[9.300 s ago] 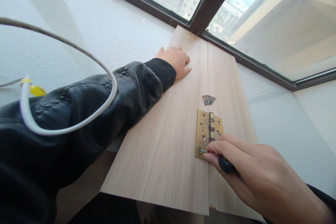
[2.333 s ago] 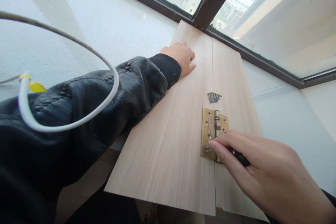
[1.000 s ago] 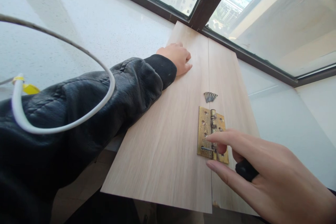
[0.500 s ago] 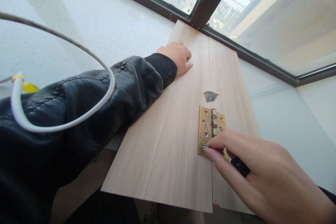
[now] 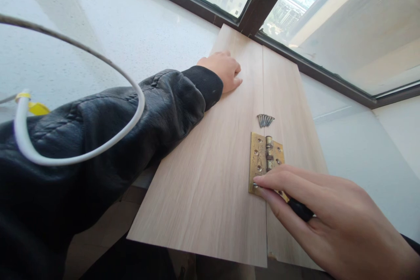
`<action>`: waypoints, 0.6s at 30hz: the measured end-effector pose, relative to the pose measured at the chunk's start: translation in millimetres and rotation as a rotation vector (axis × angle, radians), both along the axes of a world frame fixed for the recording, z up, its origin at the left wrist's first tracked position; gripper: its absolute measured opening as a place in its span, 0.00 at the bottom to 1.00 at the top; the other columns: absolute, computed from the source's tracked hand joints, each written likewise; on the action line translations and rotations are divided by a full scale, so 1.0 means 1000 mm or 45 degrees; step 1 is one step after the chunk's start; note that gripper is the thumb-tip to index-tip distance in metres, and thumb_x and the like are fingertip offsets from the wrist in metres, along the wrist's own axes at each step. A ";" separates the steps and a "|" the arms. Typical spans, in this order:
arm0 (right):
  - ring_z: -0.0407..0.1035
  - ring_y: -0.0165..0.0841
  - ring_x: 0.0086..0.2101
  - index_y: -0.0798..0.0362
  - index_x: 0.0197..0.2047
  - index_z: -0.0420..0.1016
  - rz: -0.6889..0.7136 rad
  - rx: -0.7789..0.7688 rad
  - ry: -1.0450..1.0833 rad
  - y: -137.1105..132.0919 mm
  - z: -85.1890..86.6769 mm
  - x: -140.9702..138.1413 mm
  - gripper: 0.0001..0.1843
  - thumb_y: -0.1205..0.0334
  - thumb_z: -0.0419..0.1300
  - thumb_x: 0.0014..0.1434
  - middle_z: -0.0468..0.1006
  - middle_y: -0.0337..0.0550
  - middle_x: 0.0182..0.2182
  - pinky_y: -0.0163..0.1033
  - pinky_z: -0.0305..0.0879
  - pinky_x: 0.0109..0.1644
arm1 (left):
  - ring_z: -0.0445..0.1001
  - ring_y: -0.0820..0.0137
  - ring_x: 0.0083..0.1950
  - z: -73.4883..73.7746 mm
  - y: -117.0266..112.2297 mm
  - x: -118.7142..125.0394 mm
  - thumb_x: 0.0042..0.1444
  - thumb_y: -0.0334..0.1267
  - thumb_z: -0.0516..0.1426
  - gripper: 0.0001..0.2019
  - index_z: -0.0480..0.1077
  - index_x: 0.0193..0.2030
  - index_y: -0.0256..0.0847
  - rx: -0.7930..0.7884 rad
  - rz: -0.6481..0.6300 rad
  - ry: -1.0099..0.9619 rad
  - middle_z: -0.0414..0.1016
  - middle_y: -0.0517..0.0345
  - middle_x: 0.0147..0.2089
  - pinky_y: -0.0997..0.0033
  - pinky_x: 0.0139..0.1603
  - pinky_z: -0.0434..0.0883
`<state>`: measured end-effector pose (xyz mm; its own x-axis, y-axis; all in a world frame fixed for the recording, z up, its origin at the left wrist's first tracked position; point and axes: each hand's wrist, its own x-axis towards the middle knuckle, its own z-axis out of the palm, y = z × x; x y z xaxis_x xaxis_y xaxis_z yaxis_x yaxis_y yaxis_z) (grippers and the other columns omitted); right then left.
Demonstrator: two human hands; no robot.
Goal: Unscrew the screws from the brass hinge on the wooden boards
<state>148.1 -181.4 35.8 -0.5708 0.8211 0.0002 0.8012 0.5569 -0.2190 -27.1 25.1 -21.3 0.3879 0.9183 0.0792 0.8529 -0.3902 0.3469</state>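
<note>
My right hand (image 5: 321, 210) pinches a small silvery screw (image 5: 255, 184) between thumb and forefinger. The screw is at the lowest hole in the left leaf of a brass hinge (image 5: 257, 162). A black rounded object (image 5: 300, 210) shows under the same hand's fingers; most of it is hidden. The hinge lies across the seam of two pale wooden boards (image 5: 203, 183), its right leaf partly covered by my fingers. Just beyond the hinge, several loose screws (image 5: 265, 120) lie side by side. Farther up, my left hand (image 5: 221, 71) rests on the left board, fingers slightly bent, holding nothing.
A white cable (image 5: 108, 146) loops over my left sleeve, with a yellow tag (image 5: 38, 108) near it. The boards lie on a white speckled ledge (image 5: 157, 22), their far ends against a dark window frame (image 5: 259, 0). Their near ends jut over the ledge's edge.
My right forefinger and thumb have shifted slightly at the screw, covering more of it. My left hand stays in place on the board.
</note>
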 end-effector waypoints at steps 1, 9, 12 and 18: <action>0.75 0.30 0.28 0.47 0.41 0.73 0.000 0.010 -0.001 -0.001 0.001 0.001 0.08 0.64 0.53 0.66 0.80 0.38 0.32 0.36 0.66 0.28 | 0.63 0.55 0.64 0.000 0.000 0.000 0.59 0.52 0.49 0.24 0.70 0.59 0.51 0.003 -0.001 -0.005 0.65 0.55 0.64 0.58 0.60 0.63; 0.69 0.31 0.22 0.49 0.34 0.72 0.006 0.101 -0.095 -0.001 0.000 0.001 0.11 0.59 0.53 0.67 0.74 0.36 0.23 0.38 0.59 0.24 | 0.62 0.54 0.64 0.001 -0.001 0.000 0.59 0.52 0.49 0.25 0.70 0.60 0.50 0.007 -0.002 0.011 0.65 0.54 0.63 0.57 0.59 0.64; 0.62 0.32 0.17 0.49 0.25 0.66 0.024 0.197 -0.234 0.002 -0.003 0.000 0.19 0.55 0.50 0.68 0.66 0.35 0.17 0.40 0.51 0.21 | 0.63 0.53 0.64 0.000 -0.001 0.000 0.60 0.52 0.49 0.25 0.70 0.60 0.49 0.018 -0.014 0.006 0.65 0.52 0.64 0.56 0.58 0.64; 0.68 0.32 0.20 0.47 0.39 0.73 -0.029 0.121 -0.206 -0.001 0.000 0.014 0.17 0.43 0.54 0.64 0.73 0.36 0.23 0.38 0.58 0.22 | 0.62 0.54 0.63 0.001 -0.001 0.000 0.59 0.52 0.51 0.24 0.71 0.59 0.51 0.005 0.002 -0.024 0.66 0.54 0.64 0.57 0.59 0.64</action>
